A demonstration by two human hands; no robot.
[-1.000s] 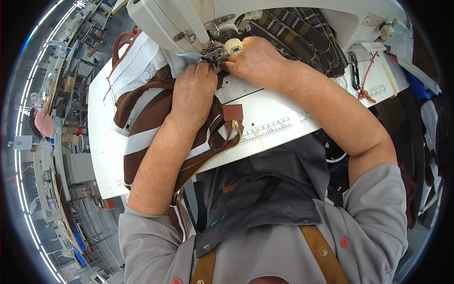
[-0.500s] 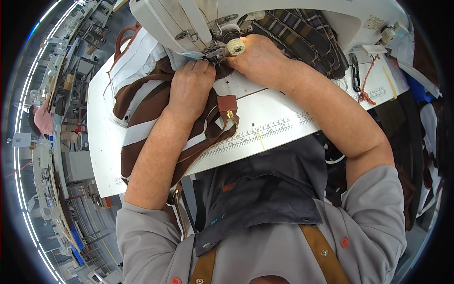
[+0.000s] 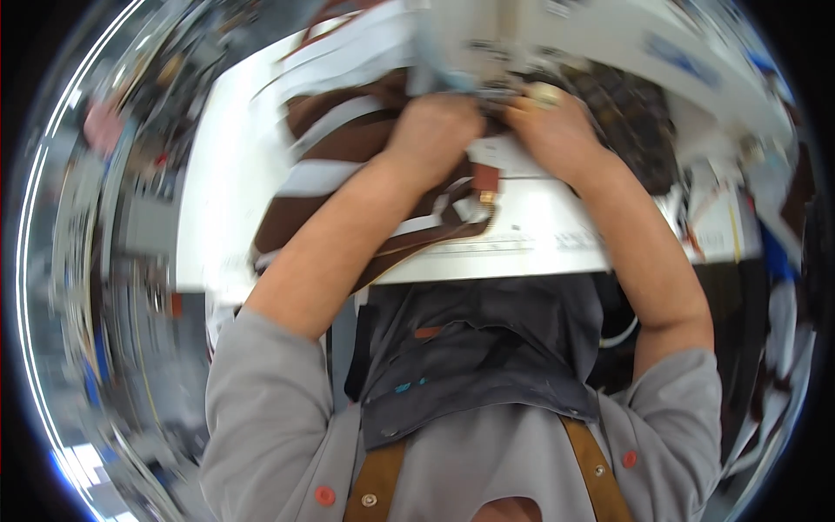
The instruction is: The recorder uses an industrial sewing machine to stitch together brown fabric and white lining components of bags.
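A brown and white bag (image 3: 304,209) with a zip lies on the white table of a sewing machine (image 3: 513,35). My left hand (image 3: 442,130) is closed on the bag's brown material just left of the machine's needle area. On the other side, my right hand (image 3: 557,126) bends its fingers onto the same material, close to the machine's foot. Motion blurs the fingertips, and the machine head partly hides them. A reddish-brown tab (image 3: 485,180) with a gold-coloured zip end sticks out below my left hand.
Dark checked fabric (image 3: 626,122) is bunched right of my right hand, under the machine arm. Ruler markings (image 3: 487,247) run along the table's near edge. A tangle of orange cord (image 3: 691,239) lies at the right. Benches with equipment stand at the far left.
The whole view has shifted and turned, so hands, bag and machine appear farther right. Both hands remain at the machine's foot. The picture has become blurred.
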